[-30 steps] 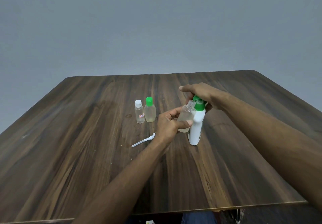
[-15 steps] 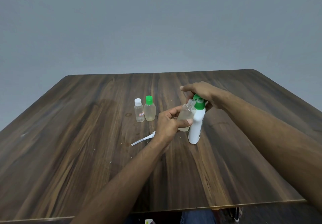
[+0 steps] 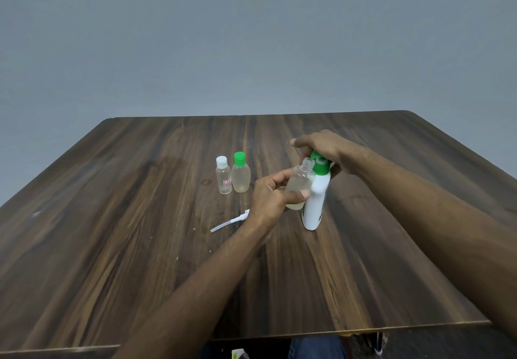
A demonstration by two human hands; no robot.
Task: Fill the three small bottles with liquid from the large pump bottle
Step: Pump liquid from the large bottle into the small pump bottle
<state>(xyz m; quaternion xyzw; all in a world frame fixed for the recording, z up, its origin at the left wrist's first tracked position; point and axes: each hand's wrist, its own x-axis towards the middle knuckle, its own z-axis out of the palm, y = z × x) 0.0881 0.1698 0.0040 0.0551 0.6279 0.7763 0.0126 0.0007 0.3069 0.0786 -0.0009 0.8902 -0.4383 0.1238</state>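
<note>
A white pump bottle [image 3: 314, 200] with a green pump head stands right of the table's middle. My right hand [image 3: 326, 149] lies over the pump head, fingers curled round it. My left hand [image 3: 272, 195] grips an uncapped clear small bottle [image 3: 300, 181], tilted with its mouth at the pump's nozzle; pale liquid sits in its lower part. Two capped small bottles stand to the left: one with a white cap [image 3: 223, 178] and one with a green cap [image 3: 240, 172].
A white spray-cap piece with its dip tube [image 3: 229, 221] lies on the dark wooden table [image 3: 112, 219] just left of my left wrist. A grey wall stands behind the table's far edge. Dark clothing shows below the near edge.
Both hands and the bottles stay in nearly the same place; the right hand stays on the pump head and the small bottle stays at the nozzle.
</note>
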